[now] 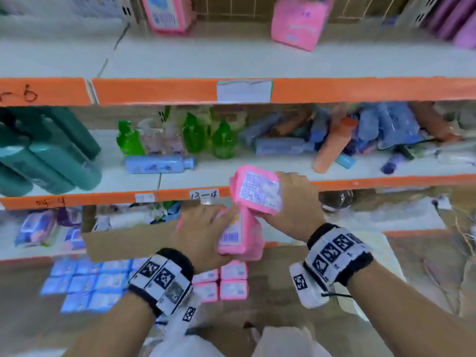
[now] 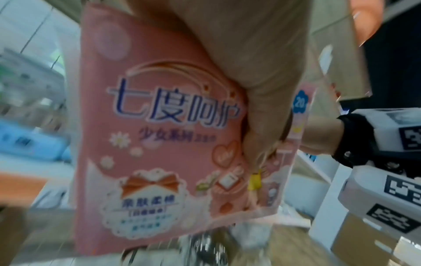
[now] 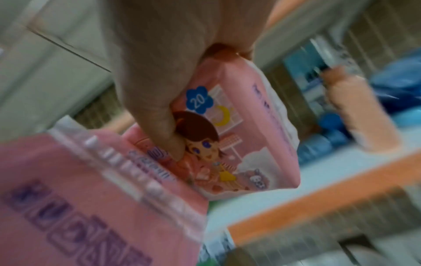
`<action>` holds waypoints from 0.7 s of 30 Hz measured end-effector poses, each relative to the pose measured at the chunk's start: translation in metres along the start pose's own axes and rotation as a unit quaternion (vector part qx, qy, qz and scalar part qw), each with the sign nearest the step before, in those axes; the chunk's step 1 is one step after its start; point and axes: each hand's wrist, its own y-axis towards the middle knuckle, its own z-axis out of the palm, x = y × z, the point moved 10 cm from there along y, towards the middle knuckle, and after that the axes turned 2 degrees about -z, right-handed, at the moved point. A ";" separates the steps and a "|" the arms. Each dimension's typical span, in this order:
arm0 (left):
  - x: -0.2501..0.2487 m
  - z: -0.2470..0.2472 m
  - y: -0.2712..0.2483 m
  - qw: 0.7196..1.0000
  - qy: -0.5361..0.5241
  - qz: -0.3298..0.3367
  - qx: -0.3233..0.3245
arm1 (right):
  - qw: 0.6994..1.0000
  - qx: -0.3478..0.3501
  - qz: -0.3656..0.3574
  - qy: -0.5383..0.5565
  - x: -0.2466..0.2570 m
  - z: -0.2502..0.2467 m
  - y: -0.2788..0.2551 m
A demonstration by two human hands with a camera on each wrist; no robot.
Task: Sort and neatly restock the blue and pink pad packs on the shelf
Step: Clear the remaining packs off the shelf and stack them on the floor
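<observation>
My left hand [image 1: 206, 233] grips a pink pad pack [image 1: 240, 238] with its barcode side up, in front of the lower shelf edge. The left wrist view shows that pack's printed front [image 2: 159, 135] with my fingers [image 2: 262, 108] curled over it. My right hand [image 1: 291, 199] holds a second pink pack [image 1: 257, 191] tilted up just above the first; its cartoon front [image 3: 227, 144] fills the right wrist view. Below lies a cardboard box [image 1: 134, 243] with rows of blue packs [image 1: 87, 282] and pink packs [image 1: 224, 282]. Two pink packs [image 1: 167, 14] [image 1: 298, 21] stand on the top shelf.
The top shelf [image 1: 180, 57] has an orange front edge [image 1: 154, 91]. The middle shelf holds dark green bottles [image 1: 49, 155], green spray bottles [image 1: 195, 135], a lying blue bottle [image 1: 159, 163] and a jumble of packs with an orange bottle [image 1: 334, 145].
</observation>
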 end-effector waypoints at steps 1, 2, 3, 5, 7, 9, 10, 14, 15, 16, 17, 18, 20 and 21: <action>0.001 0.033 -0.005 0.998 -0.001 -0.015 0.055 | 0.998 0.057 0.019 -0.001 -0.018 0.034 -0.009; 0.003 0.064 -0.012 0.994 -0.006 -0.031 0.103 | 0.994 0.103 0.035 0.005 -0.035 0.067 -0.018; 0.006 0.093 -0.017 0.988 -0.020 -0.048 0.143 | 0.988 0.141 0.052 0.016 -0.053 0.097 -0.026; 0.015 0.147 -0.025 0.978 -0.043 -0.073 0.193 | 0.976 0.201 0.082 0.026 -0.085 0.153 -0.041; 0.025 0.208 -0.035 0.963 -0.040 -0.100 0.246 | 0.961 0.247 0.117 0.029 -0.114 0.209 -0.055; 0.033 0.271 -0.046 0.950 -0.047 -0.129 0.281 | 0.941 0.298 0.153 0.033 -0.144 0.267 -0.072; 0.034 0.305 -0.050 0.943 -0.053 -0.136 0.299 | 0.931 0.319 0.173 0.031 -0.162 0.297 -0.081; 0.026 0.443 -0.055 0.923 -0.079 -0.141 0.350 | 0.906 0.359 0.225 0.004 -0.233 0.407 -0.110; 0.020 0.476 -0.054 0.921 -0.076 -0.135 0.358 | 0.905 0.362 0.223 0.000 -0.247 0.431 -0.113; 0.011 0.509 -0.052 0.919 -0.077 -0.127 0.365 | 0.907 0.361 0.216 -0.003 -0.260 0.454 -0.116; 0.002 0.541 -0.048 0.920 -0.082 -0.114 0.367 | 0.913 0.353 0.206 -0.005 -0.272 0.476 -0.116; -0.006 0.570 -0.041 0.922 -0.086 -0.104 0.362 | 0.919 0.341 0.200 -0.004 -0.285 0.497 -0.115; -0.014 0.621 -0.022 0.930 -0.095 -0.100 0.340 | 0.927 0.327 0.183 -0.013 -0.307 0.541 -0.109; -0.015 0.643 -0.011 0.935 -0.096 -0.097 0.328 | 0.927 0.332 0.171 -0.028 -0.317 0.562 -0.106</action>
